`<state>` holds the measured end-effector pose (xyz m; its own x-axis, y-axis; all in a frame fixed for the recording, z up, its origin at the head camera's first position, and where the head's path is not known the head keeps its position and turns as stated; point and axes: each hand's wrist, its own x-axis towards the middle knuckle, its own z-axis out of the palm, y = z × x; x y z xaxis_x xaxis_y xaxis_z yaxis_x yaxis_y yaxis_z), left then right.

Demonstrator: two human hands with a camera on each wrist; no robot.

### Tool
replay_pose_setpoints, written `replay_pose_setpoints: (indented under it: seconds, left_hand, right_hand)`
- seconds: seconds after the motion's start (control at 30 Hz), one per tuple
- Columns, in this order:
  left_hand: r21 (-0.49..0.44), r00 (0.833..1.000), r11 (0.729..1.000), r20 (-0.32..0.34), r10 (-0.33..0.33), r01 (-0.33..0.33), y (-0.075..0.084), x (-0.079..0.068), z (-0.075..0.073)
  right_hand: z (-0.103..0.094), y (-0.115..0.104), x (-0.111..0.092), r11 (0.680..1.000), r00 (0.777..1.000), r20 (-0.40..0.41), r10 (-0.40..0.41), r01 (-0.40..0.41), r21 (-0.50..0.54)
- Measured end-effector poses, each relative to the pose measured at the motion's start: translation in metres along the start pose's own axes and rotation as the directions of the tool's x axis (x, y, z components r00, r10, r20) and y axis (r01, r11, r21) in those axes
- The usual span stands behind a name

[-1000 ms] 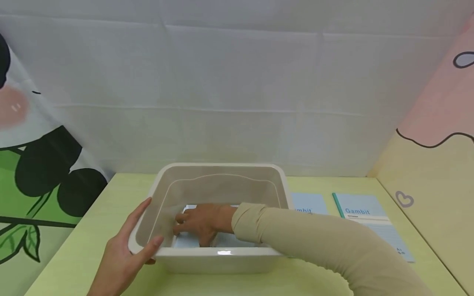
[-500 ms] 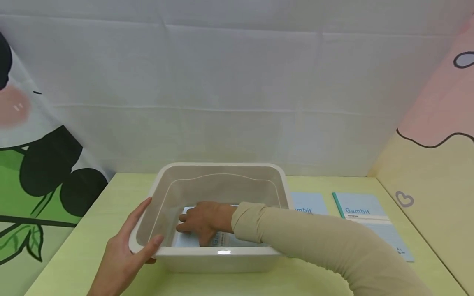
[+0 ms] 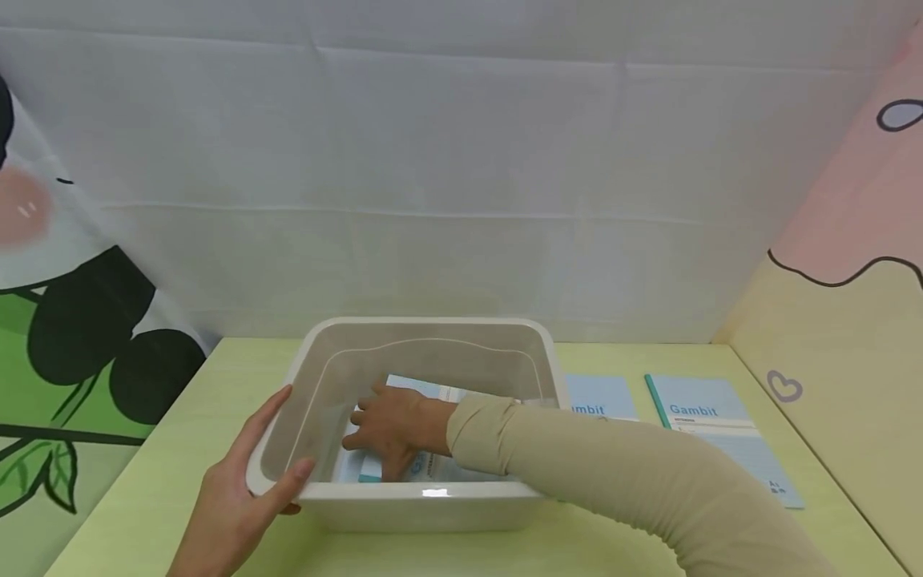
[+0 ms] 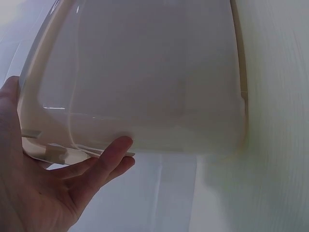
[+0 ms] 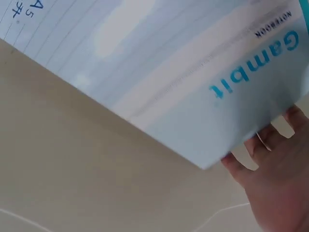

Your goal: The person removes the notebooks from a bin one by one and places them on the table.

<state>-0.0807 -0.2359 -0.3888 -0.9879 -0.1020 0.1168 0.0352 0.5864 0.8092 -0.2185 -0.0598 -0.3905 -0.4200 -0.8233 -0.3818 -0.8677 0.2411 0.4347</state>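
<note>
A beige plastic bin [image 3: 433, 490] stands on the table. My left hand [image 3: 238, 481] grips its left rim, thumb on the near side; in the left wrist view the thumb presses the outer wall. Inside the bin, my right hand [image 3: 397, 425] holds a light blue Gambit notebook [image 5: 193, 111] by its top end, fingers at the short edge. The notebook lies at a slant, its teal spine toward me. Another pale blue surface [image 3: 349, 462] shows beneath it on the left. The right sleeve hides part of the notebook.
Right of the bin, two more blue Gambit notebooks lie on the yellow table [image 3: 122, 513]: one [image 3: 598, 397] partly behind the bin and sleeve, another [image 3: 710, 409] farther right. A white cloth wall [image 3: 461, 160] rises behind, with printed panels at both sides.
The notebook in the bin has turned and its far edge has come up into view beyond my right hand. The left hand keeps its grip on the rim.
</note>
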Motion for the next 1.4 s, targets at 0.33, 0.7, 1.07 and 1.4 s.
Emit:
replay_pose_setpoints:
  seconds: [0.33,0.7,1.07,1.4]
  left_hand:
    - [0.004,1.0,1.0,-0.006,-0.006,0.006,-0.001,0.0,0.0]
    - [0.003,1.0,1.0,0.002,-0.009,0.009,0.002,-0.001,0.0]
    - [0.006,1.0,1.0,-0.013,0.011,-0.011,0.002,-0.001,-0.002]
    - [-0.007,0.999,0.999,0.018,-0.051,0.051,0.001,-0.001,-0.002]
  right_hand:
    - [-0.003,0.006,-0.001,0.992,0.984,-0.144,0.103,-0.112,-0.055]
    - [-0.017,0.021,-0.009,0.968,0.926,-0.294,0.239,-0.252,-0.004]
    - [-0.038,0.057,-0.031,0.861,0.801,-0.333,0.498,-0.409,0.303]
    - [-0.053,0.105,-0.064,0.696,0.635,-0.326,0.701,-0.51,0.506]
